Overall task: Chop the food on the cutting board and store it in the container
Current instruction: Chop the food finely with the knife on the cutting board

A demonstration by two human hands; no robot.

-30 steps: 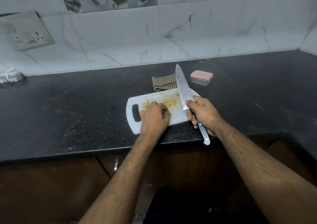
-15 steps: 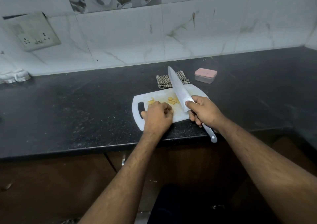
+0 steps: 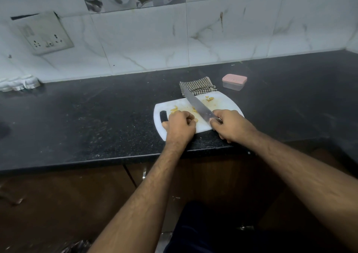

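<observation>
Right hand [image 3: 231,125] grips the chef's knife [image 3: 197,104], handle hidden; left hand [image 3: 181,125] curls over yellow food pieces [image 3: 194,109], fingertips unseen

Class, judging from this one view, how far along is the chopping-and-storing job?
Done: yellow food pieces lie cut on the cutting board. In hand: the right hand grips the knife, and the left hand rests curled on the board. Left: the container has its pink lid on; nothing stored.
</observation>
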